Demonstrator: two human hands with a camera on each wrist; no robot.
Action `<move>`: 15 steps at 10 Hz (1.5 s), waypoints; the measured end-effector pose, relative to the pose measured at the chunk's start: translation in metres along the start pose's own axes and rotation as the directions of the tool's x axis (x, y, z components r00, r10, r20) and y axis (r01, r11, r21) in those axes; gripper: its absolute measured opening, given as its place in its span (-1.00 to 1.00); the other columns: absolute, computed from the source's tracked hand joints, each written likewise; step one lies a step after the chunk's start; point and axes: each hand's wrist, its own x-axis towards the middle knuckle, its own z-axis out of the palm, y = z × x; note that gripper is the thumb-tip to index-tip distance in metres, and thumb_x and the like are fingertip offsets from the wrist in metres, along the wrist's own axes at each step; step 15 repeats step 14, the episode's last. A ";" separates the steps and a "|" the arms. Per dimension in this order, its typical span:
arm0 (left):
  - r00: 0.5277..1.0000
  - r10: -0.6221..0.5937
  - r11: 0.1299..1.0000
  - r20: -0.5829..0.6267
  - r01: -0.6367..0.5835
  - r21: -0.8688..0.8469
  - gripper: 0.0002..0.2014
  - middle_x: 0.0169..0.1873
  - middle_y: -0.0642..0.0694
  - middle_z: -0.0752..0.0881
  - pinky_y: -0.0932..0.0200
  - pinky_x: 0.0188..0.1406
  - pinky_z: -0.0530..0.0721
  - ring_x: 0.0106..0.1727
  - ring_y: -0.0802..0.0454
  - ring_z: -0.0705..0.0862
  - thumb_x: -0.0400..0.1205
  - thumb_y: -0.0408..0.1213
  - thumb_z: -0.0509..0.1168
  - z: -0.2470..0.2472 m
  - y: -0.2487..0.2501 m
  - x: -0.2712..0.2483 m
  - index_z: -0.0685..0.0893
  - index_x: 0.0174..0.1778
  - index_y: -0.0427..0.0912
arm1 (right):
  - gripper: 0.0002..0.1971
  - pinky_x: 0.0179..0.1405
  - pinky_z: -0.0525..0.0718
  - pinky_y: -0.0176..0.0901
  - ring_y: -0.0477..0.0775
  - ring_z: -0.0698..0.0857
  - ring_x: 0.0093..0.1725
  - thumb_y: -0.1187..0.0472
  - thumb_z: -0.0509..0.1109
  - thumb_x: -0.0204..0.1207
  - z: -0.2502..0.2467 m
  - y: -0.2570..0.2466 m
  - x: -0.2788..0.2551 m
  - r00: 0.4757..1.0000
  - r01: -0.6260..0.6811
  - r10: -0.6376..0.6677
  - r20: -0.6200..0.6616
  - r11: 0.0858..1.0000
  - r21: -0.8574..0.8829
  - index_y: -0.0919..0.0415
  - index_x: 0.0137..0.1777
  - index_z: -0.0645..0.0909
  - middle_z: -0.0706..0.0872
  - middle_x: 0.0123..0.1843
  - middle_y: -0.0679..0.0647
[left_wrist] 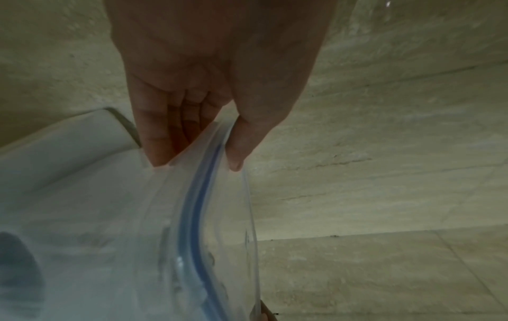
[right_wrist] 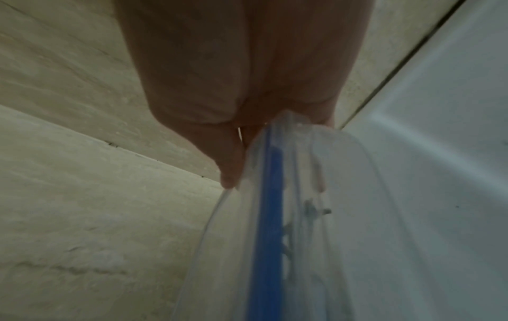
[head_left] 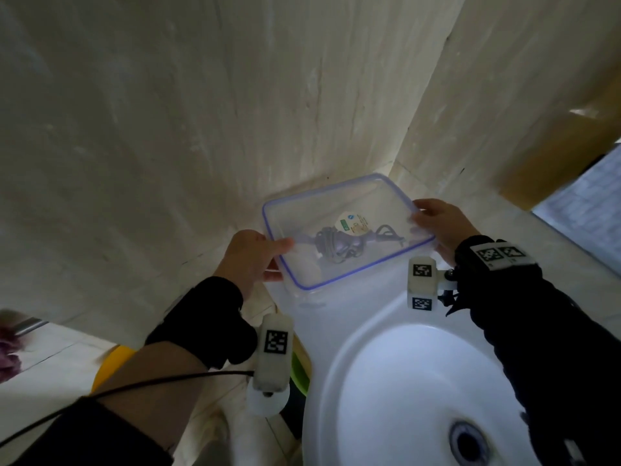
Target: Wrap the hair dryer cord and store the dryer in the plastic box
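Lid [head_left: 339, 210] edges in both hands' grip [head_left: 250, 260] [head_left: 440, 223], over dryer [head_left: 336, 245].

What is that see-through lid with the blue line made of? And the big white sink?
The lid looks like clear, slightly cloudy plastic: the hair dryer shows through it, and it seems thin where the left hand and right hand pinch it. Its blue line is probably a rubbery seal. The sink looks like smooth, glossy ceramic, though it could be plastic.
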 end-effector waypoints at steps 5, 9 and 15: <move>0.999 0.039 0.999 -0.004 -0.039 0.009 -0.74 -0.31 -0.21 0.68 0.22 -0.58 0.73 -0.34 -0.07 0.69 0.54 -0.35 0.39 0.001 -0.002 -0.001 0.47 -0.41 -0.22 | -0.66 -0.13 0.54 0.07 0.06 0.55 -0.32 0.41 0.21 0.52 0.004 0.005 -0.004 0.999 0.044 -0.042 -0.015 0.996 0.077 0.38 0.30 0.51 0.61 -0.22 0.09; 0.999 0.050 0.999 -0.007 -0.049 0.011 -0.74 -0.31 -0.20 0.69 0.18 -0.49 0.75 -0.33 -0.08 0.70 0.54 -0.34 0.39 0.000 -0.004 -0.001 0.48 -0.41 -0.22 | -0.63 -0.11 0.59 0.07 0.06 0.57 -0.31 0.38 0.23 0.52 0.005 0.007 -0.003 0.999 0.022 -0.019 -0.044 0.997 0.076 0.38 0.33 0.49 0.64 -0.14 0.16; 0.988 0.096 0.988 -0.120 -0.079 0.136 -0.67 -0.41 -0.18 0.53 0.06 -0.28 0.62 -0.35 -0.07 0.54 0.56 -0.17 0.37 -0.020 0.015 -0.013 0.47 -0.44 -0.22 | -0.53 0.10 0.59 0.11 0.32 0.54 0.31 0.02 0.25 0.56 -0.013 -0.004 -0.045 0.981 -0.092 0.086 -0.175 0.996 -0.024 0.19 0.43 0.41 0.49 0.45 0.25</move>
